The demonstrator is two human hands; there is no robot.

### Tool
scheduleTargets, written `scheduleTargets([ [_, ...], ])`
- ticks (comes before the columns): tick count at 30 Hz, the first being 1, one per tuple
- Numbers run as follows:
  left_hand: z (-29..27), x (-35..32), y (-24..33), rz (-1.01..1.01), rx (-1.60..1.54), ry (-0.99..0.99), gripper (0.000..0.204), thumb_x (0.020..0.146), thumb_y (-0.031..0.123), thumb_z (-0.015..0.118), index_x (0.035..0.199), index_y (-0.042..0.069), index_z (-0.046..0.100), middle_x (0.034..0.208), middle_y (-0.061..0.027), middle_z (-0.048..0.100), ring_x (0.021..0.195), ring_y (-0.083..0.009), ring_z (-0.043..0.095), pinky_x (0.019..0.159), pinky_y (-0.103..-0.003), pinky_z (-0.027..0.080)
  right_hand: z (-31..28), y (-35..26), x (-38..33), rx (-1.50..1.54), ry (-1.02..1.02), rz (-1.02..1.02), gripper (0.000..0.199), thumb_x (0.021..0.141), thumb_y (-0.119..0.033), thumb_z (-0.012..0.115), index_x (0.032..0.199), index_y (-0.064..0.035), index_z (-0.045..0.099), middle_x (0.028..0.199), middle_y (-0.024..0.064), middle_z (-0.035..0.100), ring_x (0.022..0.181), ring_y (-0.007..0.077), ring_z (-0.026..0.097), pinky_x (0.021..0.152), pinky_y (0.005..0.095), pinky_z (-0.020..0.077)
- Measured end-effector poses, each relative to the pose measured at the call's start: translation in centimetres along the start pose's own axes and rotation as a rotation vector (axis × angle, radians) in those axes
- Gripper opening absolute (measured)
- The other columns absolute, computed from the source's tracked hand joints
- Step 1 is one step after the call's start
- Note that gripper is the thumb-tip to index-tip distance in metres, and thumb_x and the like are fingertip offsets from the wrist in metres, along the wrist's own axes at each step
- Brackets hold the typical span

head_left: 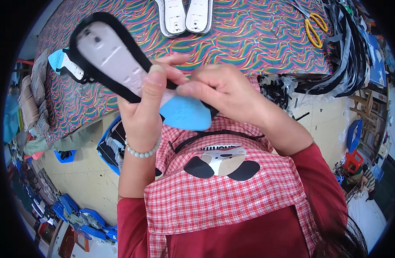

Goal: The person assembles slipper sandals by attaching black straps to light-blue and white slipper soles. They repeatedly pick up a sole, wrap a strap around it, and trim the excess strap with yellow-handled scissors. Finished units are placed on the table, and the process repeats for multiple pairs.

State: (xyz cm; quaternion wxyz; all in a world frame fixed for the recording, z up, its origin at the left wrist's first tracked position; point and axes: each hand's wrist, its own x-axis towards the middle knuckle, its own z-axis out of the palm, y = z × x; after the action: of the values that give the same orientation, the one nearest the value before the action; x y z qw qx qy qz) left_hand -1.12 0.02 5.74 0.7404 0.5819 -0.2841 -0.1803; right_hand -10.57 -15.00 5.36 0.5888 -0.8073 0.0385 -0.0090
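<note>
While the left hand (141, 109) grips the black-edged insole (109, 53), the right hand (219, 88) pinches its blue end.

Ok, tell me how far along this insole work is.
Looks done: two pale insoles lie together on the table. In hand: the left hand and right hand pinch a black-edged insole at its blue end. Possibly left: a similar piece at the table edge.
</note>
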Motion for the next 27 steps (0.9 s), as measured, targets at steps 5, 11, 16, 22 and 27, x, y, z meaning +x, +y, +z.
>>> scheduleTargets([
  [5, -0.3, 0.4, 0.7, -0.047, 0.031, -0.109, 0.028, 0.095, 0.021, 0.055, 0.088, -0.005, 0.062, 0.085, -0.0128, 0.064, 0.095, -0.0294, 0.062, 0.077, -0.037, 0.05, 0.7, -0.2, 1.1, 0.019, -0.019, -0.137, 0.043, 0.091, -0.037, 0.055, 0.071, 0.001, 0.059, 0.065, 0.0157, 0.056, 0.061, 0.0315, 0.057, 0.055, 0.0412, 0.0418],
  [11, -1.3, 0.5, 1.4, -0.218, -0.159, -0.053, 0.038, 0.093, 0.028, 0.054, 0.108, -0.007, 0.06, 0.112, -0.0191, 0.061, 0.109, -0.0251, 0.056, 0.092, -0.038, 0.044, -0.1, -1.2, 1.0, 0.024, -0.113, -0.164, 0.029, 0.095, -0.026, 0.05, 0.094, 0.0023, 0.058, 0.085, 0.017, 0.059, 0.081, 0.0309, 0.059, 0.067, 0.0395, 0.0441],
  [16, -2.0, 0.3, 0.2, -0.331, -0.06, -0.282, 0.037, 0.089, 0.02, 0.056, 0.115, -0.006, 0.058, 0.126, -0.0216, 0.055, 0.126, -0.0304, 0.044, 0.108, -0.044, 0.029, 0.9, -0.1, -0.3, -0.124, -0.067, -0.155, 0.034, 0.093, -0.021, 0.053, 0.119, 0.0005, 0.053, 0.105, 0.0193, 0.061, 0.093, 0.0347, 0.062, 0.078, 0.039, 0.0495],
  [22, -4.6, 0.8, 0.0, -0.65, -0.115, -0.17, 0.027, 0.09, 0.017, 0.055, 0.106, -0.005, 0.056, 0.094, -0.0179, 0.064, 0.083, -0.024, 0.064, 0.075, -0.034, 0.052, -13.1, 5.5, -0.8, -0.68, 0.051, 0.035, 0.03, 0.091, -0.018, 0.054, 0.118, -0.0073, 0.06, 0.119, 0.0139, 0.059, 0.112, 0.0291, 0.055, 0.093, 0.037, 0.0444],
  [27, -3.3, 1.5, -0.6, -0.719, -0.818, 0.021, 0.027, 0.097, 0.022, 0.048, 0.117, 0.004, 0.05, 0.091, -0.0101, 0.052, 0.067, -0.0146, 0.047, 0.051, -0.023, 0.041, -30.1, 15.3, -5.0, -1.217, 0.628, 0.22, 0.059, 0.08, -0.042, 0.067, 0.127, -0.0089, 0.054, 0.117, 0.0233, 0.057, 0.112, 0.0388, 0.053, 0.096, 0.043, 0.0436],
])
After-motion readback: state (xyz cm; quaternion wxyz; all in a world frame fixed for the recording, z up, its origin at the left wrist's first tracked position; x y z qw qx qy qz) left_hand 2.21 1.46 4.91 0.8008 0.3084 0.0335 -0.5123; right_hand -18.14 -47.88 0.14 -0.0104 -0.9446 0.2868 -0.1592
